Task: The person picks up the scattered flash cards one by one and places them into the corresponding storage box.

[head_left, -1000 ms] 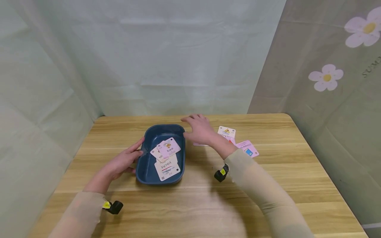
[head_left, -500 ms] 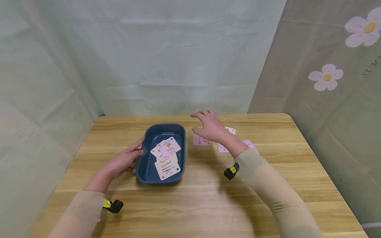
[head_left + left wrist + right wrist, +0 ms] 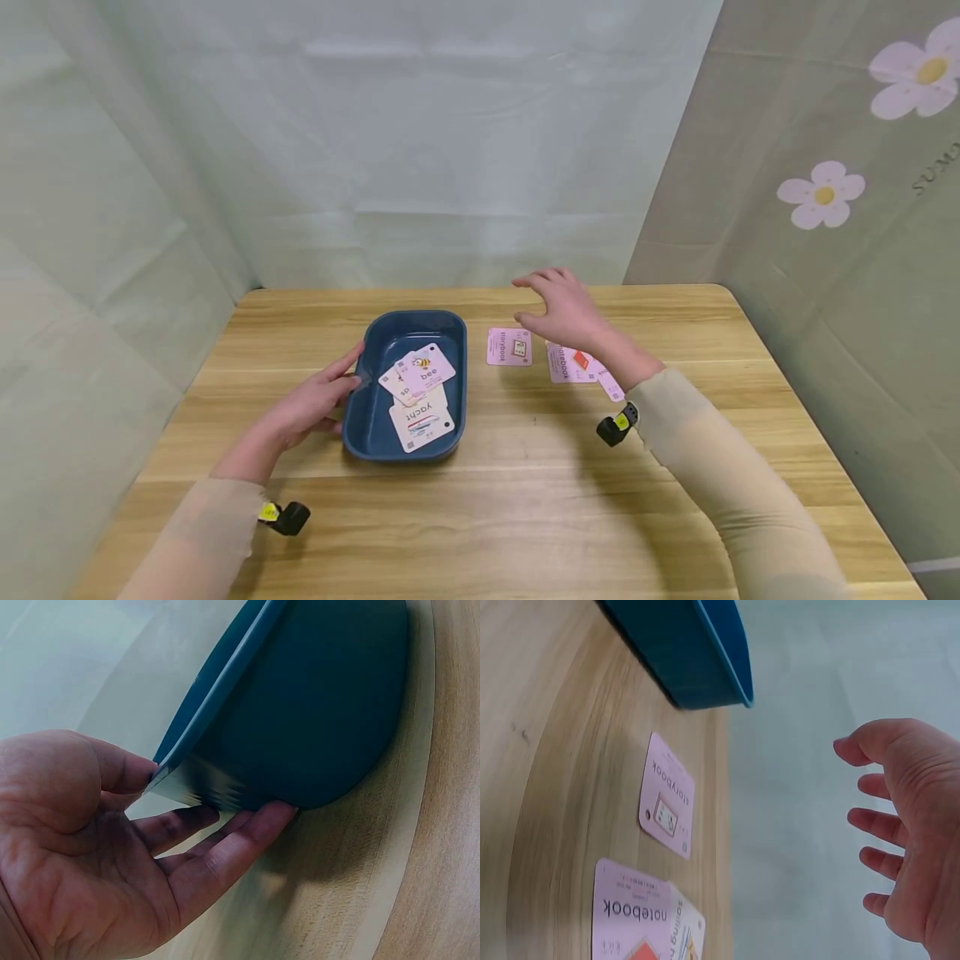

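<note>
A dark blue plastic tub (image 3: 364, 429) stands left of the table's middle. My left hand (image 3: 313, 404) holds its left side; in the left wrist view the thumb is at the rim and the fingers (image 3: 259, 829) bear on the outer wall. Inside the tub, a bee card (image 3: 427, 375) and a yacht card (image 3: 422, 425) overlap other cards. My right hand (image 3: 566, 312) hangs above the table, fingers loosely bent and holding nothing. A storybook card (image 3: 510, 347) lies to its left. Below it are a notebook card (image 3: 564, 365) and a sailing-boat card (image 3: 688, 924), partly covered.
Part of another pink card (image 3: 611, 386) shows beside the right forearm. The wooden table (image 3: 510, 517) reaches back to a pale cloth wall (image 3: 450, 167). A flower-printed cloth (image 3: 832, 275) hangs along the right.
My right hand has moved from the tub's right rim rightward over the cards, uncovering the storybook card and part of the notebook card. The left hand and tub stay in place.
</note>
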### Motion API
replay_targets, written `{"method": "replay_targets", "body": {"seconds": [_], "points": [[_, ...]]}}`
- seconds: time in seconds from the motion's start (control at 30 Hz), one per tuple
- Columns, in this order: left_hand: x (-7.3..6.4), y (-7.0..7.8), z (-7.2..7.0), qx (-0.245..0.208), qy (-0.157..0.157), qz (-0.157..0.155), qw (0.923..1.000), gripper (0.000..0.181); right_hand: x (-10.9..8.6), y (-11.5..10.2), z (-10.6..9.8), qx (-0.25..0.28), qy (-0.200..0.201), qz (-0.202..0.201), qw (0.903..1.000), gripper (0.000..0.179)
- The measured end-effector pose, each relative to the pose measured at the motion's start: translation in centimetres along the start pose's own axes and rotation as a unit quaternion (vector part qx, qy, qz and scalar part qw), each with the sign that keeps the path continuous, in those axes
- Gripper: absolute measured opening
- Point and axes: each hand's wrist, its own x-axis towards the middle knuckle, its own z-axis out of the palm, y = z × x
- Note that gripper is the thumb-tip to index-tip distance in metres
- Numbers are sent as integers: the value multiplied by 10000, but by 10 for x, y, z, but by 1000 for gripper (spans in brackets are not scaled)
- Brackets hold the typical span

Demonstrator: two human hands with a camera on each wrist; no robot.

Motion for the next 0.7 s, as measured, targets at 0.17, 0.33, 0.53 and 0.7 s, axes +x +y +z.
{"method": "replay_targets", "body": {"seconds": [0.17,0.33,0.53,0.7], "points": [[-1,1,0,23,5,-35,10000,64,-7,7,-6,-31,-25,31,10000,59],[-1,1,0,25,-5,-61,10000,64,-14,14,-11,-61,-39,57,10000,59],[0,0,-1,49,6,-68,10000,64,-21,22,-15,-128,-83,150,9998,61],[0,-1,-1,59,35,-84,9999,64,-26,28,-17,-113,-135,153,9997,61]]}}
